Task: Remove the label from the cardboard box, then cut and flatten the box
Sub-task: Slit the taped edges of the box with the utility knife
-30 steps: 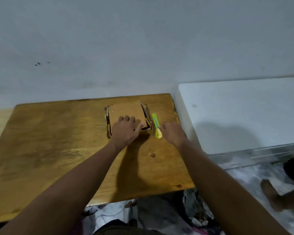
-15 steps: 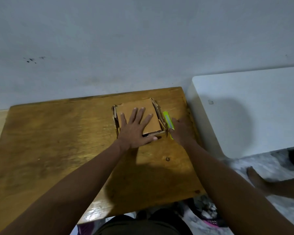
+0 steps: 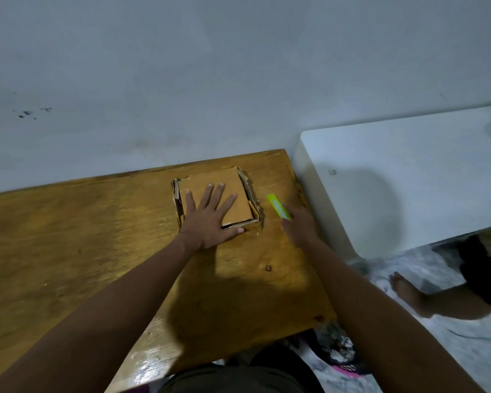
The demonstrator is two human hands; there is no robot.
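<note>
The cardboard box (image 3: 233, 191) lies squashed flat on the wooden table (image 3: 97, 236), near its far right corner, with folded side panels showing along its left and right edges. My left hand (image 3: 210, 219) presses down on it, palm flat and fingers spread. A lime-green cutter (image 3: 278, 207) lies on the table just right of the box, pointing away from me. My right hand (image 3: 298, 226) covers the cutter's near end with its fingertips and looks blurred. No label shows on the upper face of the box.
A white table (image 3: 408, 180) stands against the wooden table's right edge. A grey wall (image 3: 238, 80) rises right behind both. Another person's bare foot and leg (image 3: 414, 296) rest on the floor at the right. Clutter lies under the table's near edge.
My left hand has opened from a loose curl to a flat spread palm on the box. The cutter has shifted right, leaving a gap from the box. My view has moved closer.
</note>
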